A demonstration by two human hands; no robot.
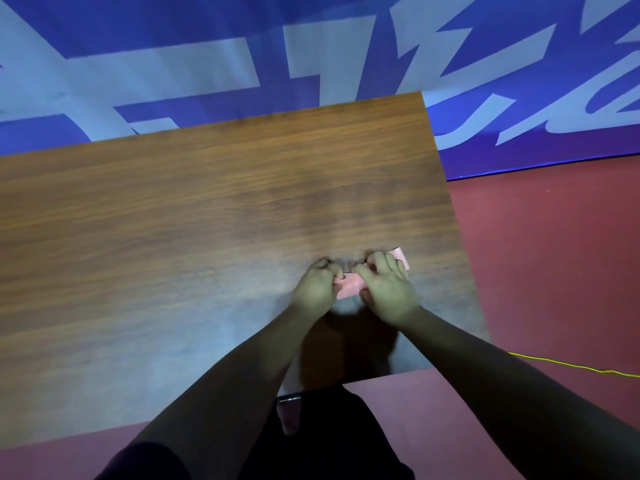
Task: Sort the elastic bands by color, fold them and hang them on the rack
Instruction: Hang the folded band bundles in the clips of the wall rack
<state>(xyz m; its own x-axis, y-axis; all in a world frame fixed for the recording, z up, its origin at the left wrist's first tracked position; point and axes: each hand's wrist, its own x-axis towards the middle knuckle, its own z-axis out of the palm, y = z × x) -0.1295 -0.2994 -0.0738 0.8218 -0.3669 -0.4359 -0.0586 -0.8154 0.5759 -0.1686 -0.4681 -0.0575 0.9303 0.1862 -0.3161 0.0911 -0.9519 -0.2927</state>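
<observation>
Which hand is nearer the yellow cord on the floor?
Right. The right hand holds the pink band on the side toward the yellow cord; the left hand holds the band's other end, farther off.

wooden table [173, 237]: brown grain tabletop, mid-frame | blue banner [311, 46]: pale lettering, beyond tabletop's far edge | red floor [554, 254]: right of tabletop | yellow cable [571, 367]: on floor, off near-right corner

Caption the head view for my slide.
Left hand and right hand grip a pink band on the wooden table.
</observation>
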